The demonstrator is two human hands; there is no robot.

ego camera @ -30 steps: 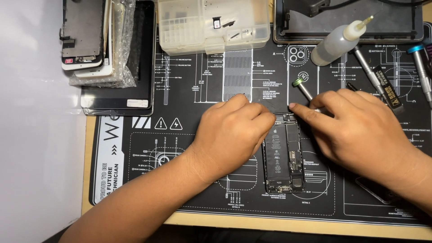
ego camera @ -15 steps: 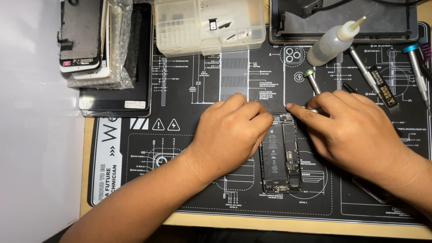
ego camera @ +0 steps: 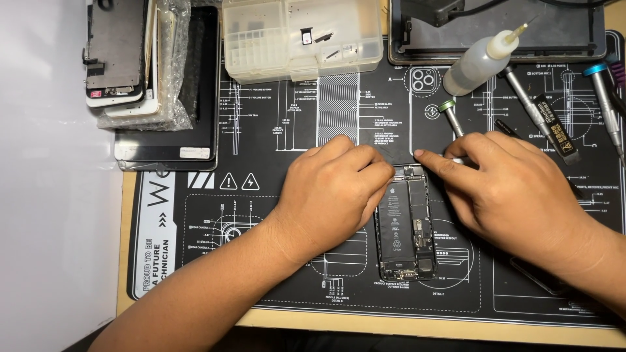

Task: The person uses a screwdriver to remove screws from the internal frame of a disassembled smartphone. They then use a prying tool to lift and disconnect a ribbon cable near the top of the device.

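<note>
An opened phone (ego camera: 405, 231) lies face-up on a black repair mat (ego camera: 261, 195), its battery and boards exposed. My left hand (ego camera: 332, 189) rests curled on the phone's left side, fingertips at its top left corner. My right hand (ego camera: 508, 189) presses down beside the phone's right edge, its index finger pointing at the top right corner. A green-capped screwdriver (ego camera: 450, 116) runs under my right fingers; whether they grip it is not clear.
A clear parts box (ego camera: 300, 39) and a dark tray (ego camera: 495, 32) sit at the back. A squeeze bottle (ego camera: 479, 62), several screwdrivers (ego camera: 603, 98) and tweezers (ego camera: 554, 127) lie at right. Stacked phone screens (ego camera: 120, 58) and a dark tablet (ego camera: 195, 98) are at left.
Both hands stay on the phone's top end with only small shifts. The view has drifted slightly, moving everything a little left in the frame.
</note>
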